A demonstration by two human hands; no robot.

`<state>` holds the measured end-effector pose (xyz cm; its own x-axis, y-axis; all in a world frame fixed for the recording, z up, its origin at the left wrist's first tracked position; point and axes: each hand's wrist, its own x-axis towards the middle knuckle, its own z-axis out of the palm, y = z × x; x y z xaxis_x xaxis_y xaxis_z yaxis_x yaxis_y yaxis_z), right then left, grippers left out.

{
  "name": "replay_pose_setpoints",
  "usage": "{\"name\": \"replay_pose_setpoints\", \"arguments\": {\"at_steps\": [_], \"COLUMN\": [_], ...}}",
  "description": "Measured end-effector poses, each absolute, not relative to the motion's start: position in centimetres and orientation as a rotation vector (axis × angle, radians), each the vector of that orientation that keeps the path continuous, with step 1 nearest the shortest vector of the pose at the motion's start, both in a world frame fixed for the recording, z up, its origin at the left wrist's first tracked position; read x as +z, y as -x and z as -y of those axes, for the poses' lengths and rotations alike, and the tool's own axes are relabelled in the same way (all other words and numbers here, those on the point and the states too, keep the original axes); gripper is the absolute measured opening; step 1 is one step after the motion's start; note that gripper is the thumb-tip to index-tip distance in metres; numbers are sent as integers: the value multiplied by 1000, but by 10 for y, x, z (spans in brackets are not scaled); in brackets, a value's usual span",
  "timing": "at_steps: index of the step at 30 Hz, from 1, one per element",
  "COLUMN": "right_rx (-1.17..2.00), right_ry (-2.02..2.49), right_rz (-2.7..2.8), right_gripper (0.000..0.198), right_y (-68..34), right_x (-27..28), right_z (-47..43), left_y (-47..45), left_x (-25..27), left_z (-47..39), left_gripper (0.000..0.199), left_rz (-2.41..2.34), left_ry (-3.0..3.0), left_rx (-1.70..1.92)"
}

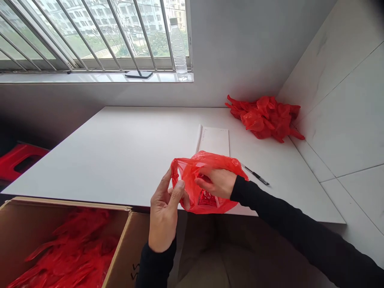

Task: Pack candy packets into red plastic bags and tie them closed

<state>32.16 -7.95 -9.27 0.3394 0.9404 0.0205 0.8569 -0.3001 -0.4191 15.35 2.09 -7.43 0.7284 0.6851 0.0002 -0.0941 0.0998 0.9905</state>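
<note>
A thin red plastic bag (210,158) is held with its mouth open at the table's front edge. My left hand (165,204) is closed on the bag's left rim, thumb on the near side and fingers behind. Inside the mouth is my right hand (217,180), its fingers curled and partly veiled by red film. What those fingers hold, if anything, I cannot make out. Below them, a red packet (207,198) with pale print lies in the bag.
A notebook (214,140) and a black pen (256,175) lie on the white table (120,152). Crumpled red bags (267,118) sit by the right wall. A cardboard box (126,236) holds more red bags. On the windowsill are a phone (139,74) and a plastic bottle (179,52).
</note>
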Motion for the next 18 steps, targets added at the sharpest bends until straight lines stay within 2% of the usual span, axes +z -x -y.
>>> {"name": "replay_pose_setpoints", "arguments": {"at_steps": [2, 4, 7, 10, 14, 18], "right_rx": [393, 355, 307, 286, 321, 464], "right_ry": [2261, 2335, 2412, 2417, 2360, 2260], "right_rz": [1587, 1554, 1518, 1478, 1393, 1388], "right_gripper": [29, 17, 18, 10, 22, 20], "right_y": [-328, -332, -332, -329, -331, -333], "right_x": [-92, -95, -100, -99, -91, -85], "right_z": [84, 84, 80, 78, 84, 87], "left_y": [-154, -156, -157, -157, -158, -159], "left_x": [-75, -74, -72, -72, -74, -76], "left_z": [-20, -19, -18, -18, -18, -18], "left_gripper": [48, 48, 48, 48, 48, 49], "left_rz": [-544, -535, -506, -499, -507, -519], "left_ry": [-1351, -1354, -1360, -1361, -1358, -1350], "left_rx": [616, 615, 615, 604, 602, 611]}}
